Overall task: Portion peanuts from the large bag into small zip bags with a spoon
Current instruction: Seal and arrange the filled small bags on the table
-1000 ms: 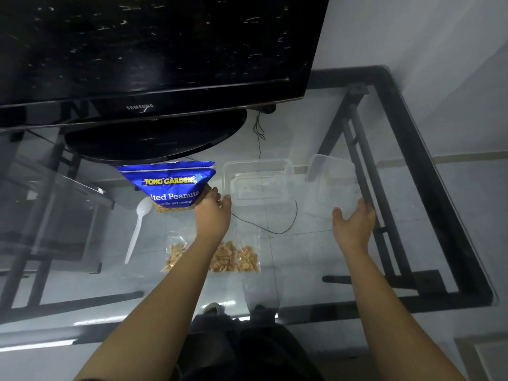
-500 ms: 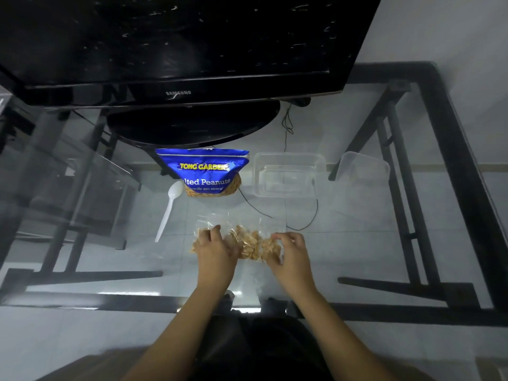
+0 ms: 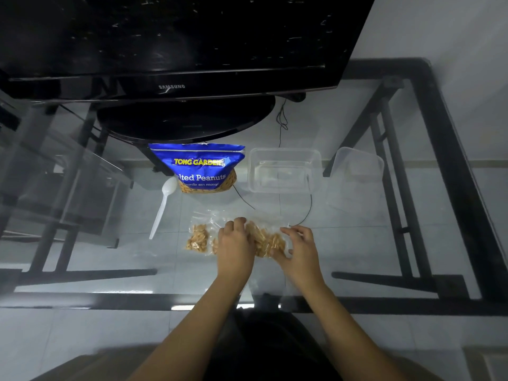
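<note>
Left hand [image 3: 236,243] and right hand [image 3: 299,248] both grip the small clear zip bag of peanuts [image 3: 265,239] on the glass desk [image 3: 362,243], below the large blue peanut bag [image 3: 199,167]; filling looks done, next likely sealing.

Home, looks like a living room. A Samsung television [image 3: 170,37] on a black oval stand [image 3: 187,119] sits beyond your left hand [image 3: 236,248] and right hand [image 3: 299,251], on the same black-framed glass table [image 3: 384,243]. Pale floor tiles [image 3: 82,339] show through the glass. Plain white wall [image 3: 453,28] far right of your hands. Thin black cable [image 3: 281,122] hangs below the television. Household snack stuff: retail peanut bag [image 3: 199,169] ahead, small zip bags [image 3: 265,237] gripped in both your hands.
</note>
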Demonstrator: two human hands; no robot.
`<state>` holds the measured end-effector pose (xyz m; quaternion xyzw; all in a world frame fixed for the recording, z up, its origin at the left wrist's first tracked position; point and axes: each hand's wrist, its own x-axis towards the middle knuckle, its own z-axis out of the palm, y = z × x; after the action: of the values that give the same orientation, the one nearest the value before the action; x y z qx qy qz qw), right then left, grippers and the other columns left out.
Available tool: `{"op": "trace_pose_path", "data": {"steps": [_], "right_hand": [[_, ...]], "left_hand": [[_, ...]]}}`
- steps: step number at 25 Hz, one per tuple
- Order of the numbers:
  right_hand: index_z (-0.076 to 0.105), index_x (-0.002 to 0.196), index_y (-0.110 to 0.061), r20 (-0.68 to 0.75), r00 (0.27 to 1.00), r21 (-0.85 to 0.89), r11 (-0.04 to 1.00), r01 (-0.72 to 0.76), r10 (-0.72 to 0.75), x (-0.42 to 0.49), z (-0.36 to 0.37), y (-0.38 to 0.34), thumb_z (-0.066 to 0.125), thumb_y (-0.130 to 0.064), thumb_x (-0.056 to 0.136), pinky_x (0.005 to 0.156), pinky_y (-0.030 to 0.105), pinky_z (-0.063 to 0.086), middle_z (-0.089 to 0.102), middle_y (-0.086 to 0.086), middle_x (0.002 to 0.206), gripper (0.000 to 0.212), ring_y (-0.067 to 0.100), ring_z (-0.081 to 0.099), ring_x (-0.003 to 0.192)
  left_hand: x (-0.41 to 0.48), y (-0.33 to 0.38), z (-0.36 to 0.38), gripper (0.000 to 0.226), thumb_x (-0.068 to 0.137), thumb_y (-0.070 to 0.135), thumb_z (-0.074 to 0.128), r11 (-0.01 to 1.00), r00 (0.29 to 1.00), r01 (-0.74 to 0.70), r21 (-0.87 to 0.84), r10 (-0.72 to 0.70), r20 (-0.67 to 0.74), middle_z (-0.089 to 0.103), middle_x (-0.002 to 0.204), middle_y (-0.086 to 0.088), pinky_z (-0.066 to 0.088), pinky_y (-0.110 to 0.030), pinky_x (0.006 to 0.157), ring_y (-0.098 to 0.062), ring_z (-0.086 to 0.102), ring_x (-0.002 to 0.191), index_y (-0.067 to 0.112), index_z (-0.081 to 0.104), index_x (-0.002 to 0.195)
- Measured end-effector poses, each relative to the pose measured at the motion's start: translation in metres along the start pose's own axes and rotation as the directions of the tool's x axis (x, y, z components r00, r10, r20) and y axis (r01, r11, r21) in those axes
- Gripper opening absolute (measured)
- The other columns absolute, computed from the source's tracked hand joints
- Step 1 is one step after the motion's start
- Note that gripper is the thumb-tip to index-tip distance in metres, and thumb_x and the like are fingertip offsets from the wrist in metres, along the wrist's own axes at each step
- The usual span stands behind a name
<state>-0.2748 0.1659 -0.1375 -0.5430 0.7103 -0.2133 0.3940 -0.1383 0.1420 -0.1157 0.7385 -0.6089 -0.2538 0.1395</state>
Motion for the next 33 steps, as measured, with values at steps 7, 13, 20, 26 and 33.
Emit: {"op": "trace_pose_path", "data": {"steps": [7,13,20,26,33], "right_hand": [[0.049,0.129,-0.018,0.065,0.996,0.168,0.984,-0.064,0.054,0.004,-0.02,0.009,0.073,-0.009,0.077,0.092,0.024,0.05,0.032,-0.008,0.12,0.057,0.011,0.046,0.109],[0.047,0.124,-0.031,0.093,0.993,0.363,0.927,-0.096,0.067,-0.001,-0.031,-0.002,0.072,-0.009,0.077,0.085,0.013,0.045,0.042,-0.005,0.125,0.057,0.01,0.048,0.114],[0.049,0.124,-0.03,-0.01,0.999,0.516,0.856,-0.037,0.05,0.065,-0.092,-0.059,0.062,-0.022,0.087,0.077,0.013,0.046,0.054,-0.007,0.119,0.04,0.008,0.054,0.107],[0.046,0.131,-0.014,-0.051,0.983,0.248,0.956,-0.159,0.176,0.126,-0.086,-0.07,0.057,-0.014,0.087,0.081,0.019,0.039,0.058,0.006,0.123,0.045,0.018,0.057,0.102],[0.044,0.126,0.002,0.09,0.993,-0.36,0.932,-0.043,0.081,0.135,-0.07,-0.062,0.041,0.0,0.09,0.082,0.033,0.045,0.057,0.021,0.12,0.037,0.034,0.054,0.108]], "left_hand": [[0.01,0.03,0.0,0.039,0.08,0.023,0.069,0.857,0.883,0.4,-0.326,-0.265,0.387,0.059,0.09,-0.004,0.047,-0.021,0.056,-0.016,0.06,0.073,0.013,0.047,0.111],[0.014,0.021,-0.009,0.014,0.084,0.002,0.061,0.515,0.809,0.543,-0.663,-0.111,0.577,0.07,0.093,-0.015,0.058,-0.027,0.067,-0.02,0.069,0.08,0.004,0.063,0.098],[0.074,0.077,-0.035,0.009,0.082,0.018,0.067,0.613,0.945,0.313,-0.725,-0.122,0.304,0.069,0.088,-0.013,0.057,-0.039,0.074,-0.025,0.067,0.08,0.012,0.061,0.086],[0.132,0.101,-0.014,0.019,0.087,0.023,0.05,0.84,0.923,0.364,-0.403,-0.267,0.279,0.066,0.089,-0.008,0.053,-0.032,0.072,-0.023,0.063,0.082,0.008,0.061,0.093],[0.129,0.09,0.001,0.025,0.092,0.007,0.048,0.986,0.973,0.162,0.025,-0.164,0.165,0.063,0.106,-0.018,0.054,-0.036,0.077,-0.032,0.063,0.094,0.001,0.049,0.117]]}}
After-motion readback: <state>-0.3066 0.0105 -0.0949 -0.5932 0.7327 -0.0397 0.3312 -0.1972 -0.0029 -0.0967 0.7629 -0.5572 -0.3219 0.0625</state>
